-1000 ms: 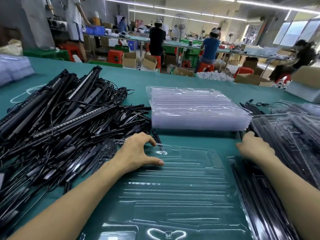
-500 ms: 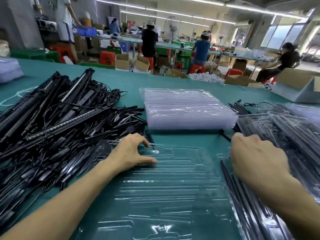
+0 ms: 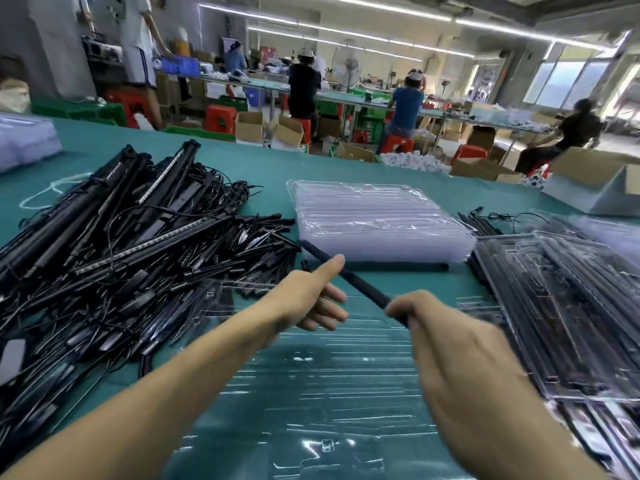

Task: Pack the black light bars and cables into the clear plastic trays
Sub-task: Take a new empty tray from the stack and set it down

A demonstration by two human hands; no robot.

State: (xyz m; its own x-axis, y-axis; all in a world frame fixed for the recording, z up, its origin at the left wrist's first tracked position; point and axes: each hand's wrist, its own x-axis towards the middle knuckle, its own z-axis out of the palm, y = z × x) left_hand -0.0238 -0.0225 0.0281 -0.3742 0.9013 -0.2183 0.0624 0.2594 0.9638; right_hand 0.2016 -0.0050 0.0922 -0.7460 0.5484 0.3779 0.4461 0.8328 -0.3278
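One black light bar (image 3: 360, 284) is held above the empty clear tray (image 3: 311, 393), long axis slanting far-left to near-right: right hand (image 3: 460, 344) grips its near end, left hand (image 3: 304, 299) open at mid-length, thumb alongside, contact unclear.

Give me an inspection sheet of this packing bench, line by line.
Surface: green table, largely covered.
Job's things: pile of black bars at left; stack of empty trays in the middle; one empty tray nearest; filled trays at right.
Clutter: cardboard box far right; plastic bag far left.
Grippers: right hand grips one bar; left hand open at the bar.
Cables: thin black cables tangled in the pile.
Surroundings: workers at benches, red stools, more boxes.
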